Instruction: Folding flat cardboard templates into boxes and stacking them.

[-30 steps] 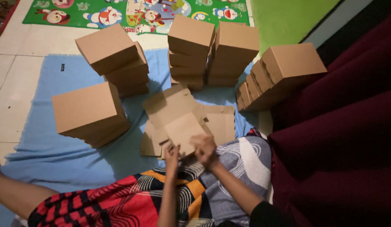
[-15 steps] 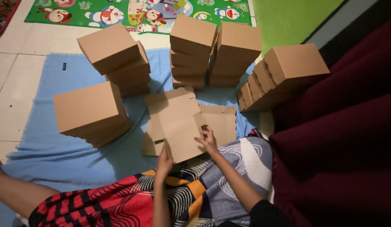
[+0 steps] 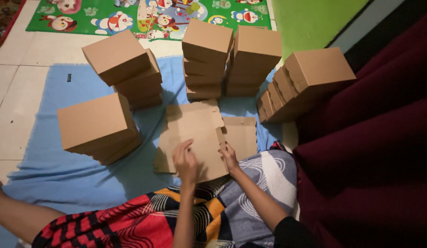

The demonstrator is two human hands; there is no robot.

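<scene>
Both hands on a flat die-cut cardboard blank [image 3: 195,133] at frame centre: left hand [image 3: 186,160] pressing its lower middle, right hand [image 3: 230,156] gripping its 4 o'clock edge, with stacks of folded brown boxes [image 3: 209,59] fanned from 9 to 2 o'clock on a blue mat [image 3: 52,170].

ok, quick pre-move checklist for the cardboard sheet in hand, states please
1. Left hand on the flat cardboard sheet: ok, fingers rest on its lower part.
2. Right hand on the sheet's right edge: ok.
3. Sheet lies flat, unfolded: ok.
4. Spare flat sheets underneath within reach: ok.
5. Box stacks upright: not ok, the right stack leans over; the middle stacks stand straight.
6. Grip firmness of either hand: cannot tell.
</scene>
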